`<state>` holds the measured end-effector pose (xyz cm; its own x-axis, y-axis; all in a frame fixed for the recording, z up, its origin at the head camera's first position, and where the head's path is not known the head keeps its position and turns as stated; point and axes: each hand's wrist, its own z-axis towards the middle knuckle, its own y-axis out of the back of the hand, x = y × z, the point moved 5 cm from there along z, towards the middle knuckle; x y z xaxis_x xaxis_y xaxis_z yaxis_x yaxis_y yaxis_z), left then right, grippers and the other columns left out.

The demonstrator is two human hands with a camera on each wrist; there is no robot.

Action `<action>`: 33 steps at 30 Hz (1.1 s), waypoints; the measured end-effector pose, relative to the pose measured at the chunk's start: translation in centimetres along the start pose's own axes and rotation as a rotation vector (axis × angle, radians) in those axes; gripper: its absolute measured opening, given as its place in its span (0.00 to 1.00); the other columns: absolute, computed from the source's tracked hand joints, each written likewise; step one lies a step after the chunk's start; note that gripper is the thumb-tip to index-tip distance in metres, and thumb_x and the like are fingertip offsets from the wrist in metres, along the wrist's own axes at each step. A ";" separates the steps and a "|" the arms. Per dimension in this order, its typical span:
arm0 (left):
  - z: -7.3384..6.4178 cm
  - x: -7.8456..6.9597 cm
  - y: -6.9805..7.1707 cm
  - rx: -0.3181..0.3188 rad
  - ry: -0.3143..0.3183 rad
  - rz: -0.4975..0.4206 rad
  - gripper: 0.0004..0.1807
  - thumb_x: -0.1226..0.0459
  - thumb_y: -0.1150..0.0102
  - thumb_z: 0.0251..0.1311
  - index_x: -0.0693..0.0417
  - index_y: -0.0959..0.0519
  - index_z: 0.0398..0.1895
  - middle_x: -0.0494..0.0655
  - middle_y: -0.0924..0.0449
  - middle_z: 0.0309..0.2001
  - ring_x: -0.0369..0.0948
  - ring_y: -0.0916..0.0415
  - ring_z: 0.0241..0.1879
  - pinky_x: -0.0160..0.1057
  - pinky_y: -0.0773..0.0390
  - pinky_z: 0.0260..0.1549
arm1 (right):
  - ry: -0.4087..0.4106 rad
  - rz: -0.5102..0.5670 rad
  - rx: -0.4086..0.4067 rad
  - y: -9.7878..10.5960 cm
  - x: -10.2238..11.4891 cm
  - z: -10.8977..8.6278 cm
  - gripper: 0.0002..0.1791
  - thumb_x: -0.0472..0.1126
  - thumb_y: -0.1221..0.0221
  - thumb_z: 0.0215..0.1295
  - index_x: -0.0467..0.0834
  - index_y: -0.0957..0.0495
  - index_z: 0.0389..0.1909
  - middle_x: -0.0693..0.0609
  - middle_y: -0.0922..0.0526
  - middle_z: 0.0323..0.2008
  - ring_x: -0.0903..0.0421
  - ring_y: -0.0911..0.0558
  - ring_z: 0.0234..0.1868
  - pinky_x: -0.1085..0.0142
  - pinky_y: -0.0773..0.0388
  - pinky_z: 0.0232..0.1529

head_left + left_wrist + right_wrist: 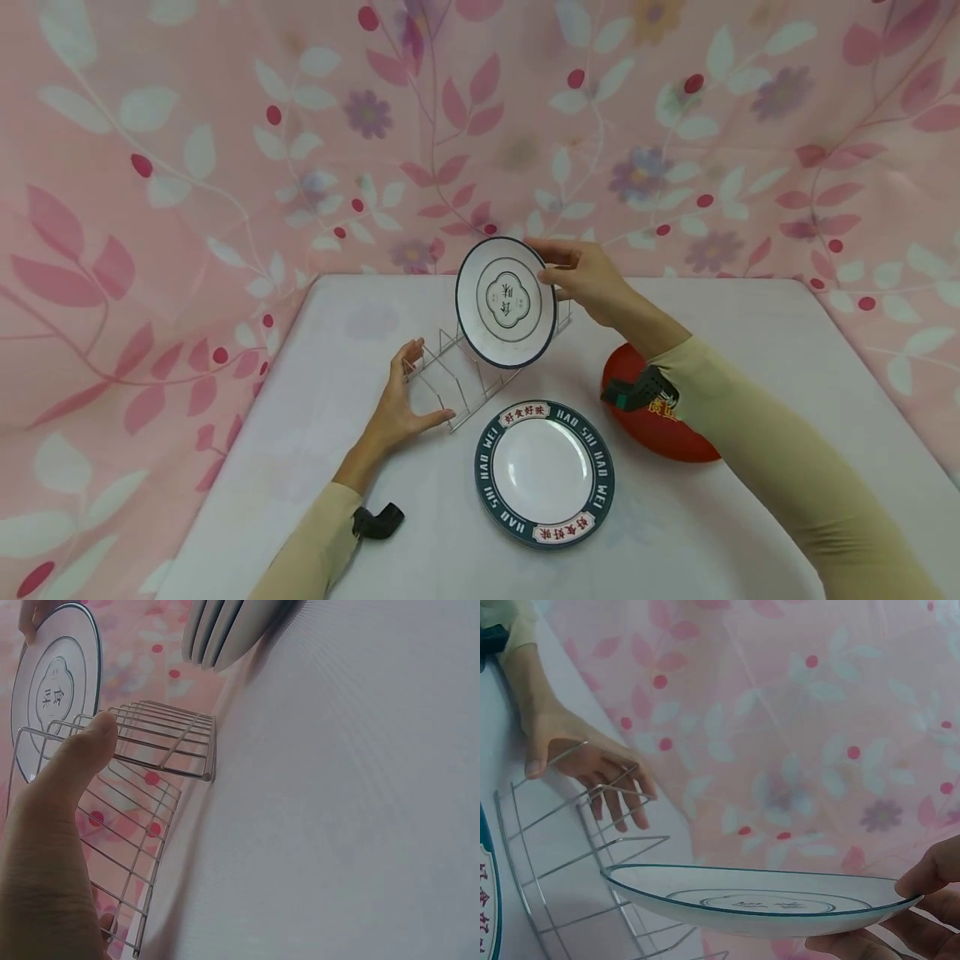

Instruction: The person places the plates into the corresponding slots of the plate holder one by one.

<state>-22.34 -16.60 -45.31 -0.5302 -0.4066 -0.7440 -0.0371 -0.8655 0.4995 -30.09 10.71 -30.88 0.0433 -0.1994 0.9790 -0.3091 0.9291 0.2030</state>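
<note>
My right hand (588, 279) pinches the rim of a white plate (495, 333) with a thin dark edge and printed characters in its middle. The plate stands steeply tilted over a wire dish rack (457, 379); in the right wrist view the plate (742, 900) shows nearly edge-on, the thumb on its face and fingers behind. Whether its lower edge touches the wires I cannot tell. At the rack's near-left end, my left hand (401, 408) spans the frame, thumb on one side and fingers on the other. The thumb (94, 735) lies against the rack's wires in the left wrist view.
A plate with a wide dark-blue lettered rim (543, 537) lies flat in front of the rack. To its right is a red round dish (667, 442) with yellow characters, partly under my right forearm. All stand on a white table (360, 333) before a pink floral cloth.
</note>
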 end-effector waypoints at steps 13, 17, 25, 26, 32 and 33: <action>-0.2 4.1 -0.9 -0.008 -0.016 0.006 0.70 0.65 0.16 0.30 0.60 0.56 0.76 0.58 0.46 0.75 0.60 0.42 0.69 0.62 0.40 0.65 | 0.147 -0.211 -0.003 -3.3 -0.1 0.6 0.26 0.29 0.47 0.67 0.43 0.28 0.66 0.44 0.23 0.61 0.46 0.19 0.54 0.70 0.22 0.36; -0.3 4.4 -0.9 0.001 -0.014 0.001 0.69 0.62 0.16 0.33 0.61 0.56 0.75 0.59 0.46 0.74 0.56 0.43 0.71 0.59 0.39 0.67 | 0.152 -0.249 0.014 -4.5 -0.6 0.6 0.26 0.30 0.46 0.67 0.43 0.27 0.66 0.45 0.25 0.64 0.46 0.18 0.54 0.65 0.19 0.47; -0.6 4.4 -0.8 -0.005 0.057 0.074 0.70 0.54 0.18 0.35 0.41 0.59 0.78 0.57 0.44 0.74 0.55 0.39 0.70 0.58 0.39 0.68 | 0.139 -0.184 0.058 -5.9 -2.5 0.2 0.25 0.29 0.44 0.67 0.42 0.28 0.66 0.43 0.24 0.63 0.44 0.20 0.56 0.60 0.20 0.51; -0.6 4.4 -0.8 -0.008 0.057 0.084 0.70 0.54 0.18 0.35 0.41 0.58 0.78 0.57 0.44 0.74 0.55 0.39 0.70 0.58 0.38 0.67 | 0.131 -0.167 0.061 -6.0 -2.8 0.2 0.25 0.30 0.44 0.67 0.42 0.28 0.66 0.44 0.23 0.62 0.44 0.20 0.56 0.58 0.19 0.52; -0.5 4.2 -0.8 -0.013 0.034 0.080 0.69 0.54 0.18 0.35 0.44 0.57 0.78 0.56 0.43 0.73 0.55 0.34 0.67 0.57 0.36 0.66 | 0.117 -0.081 0.058 -6.4 -4.2 0.3 0.25 0.30 0.43 0.68 0.42 0.28 0.66 0.43 0.22 0.61 0.44 0.19 0.54 0.49 0.20 0.52; -0.5 4.2 -0.8 -0.012 0.036 0.084 0.69 0.54 0.18 0.35 0.44 0.57 0.78 0.56 0.43 0.73 0.55 0.34 0.67 0.57 0.36 0.65 | 0.118 -0.072 0.059 -6.4 -4.3 0.3 0.25 0.30 0.43 0.68 0.42 0.28 0.66 0.43 0.22 0.60 0.44 0.19 0.55 0.50 0.20 0.52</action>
<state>-24.12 -17.74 -49.12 -0.5001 -0.4882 -0.7153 0.0164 -0.8312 0.5558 -28.60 5.52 -36.37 0.1772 -0.2234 0.9585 -0.3563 0.8933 0.2740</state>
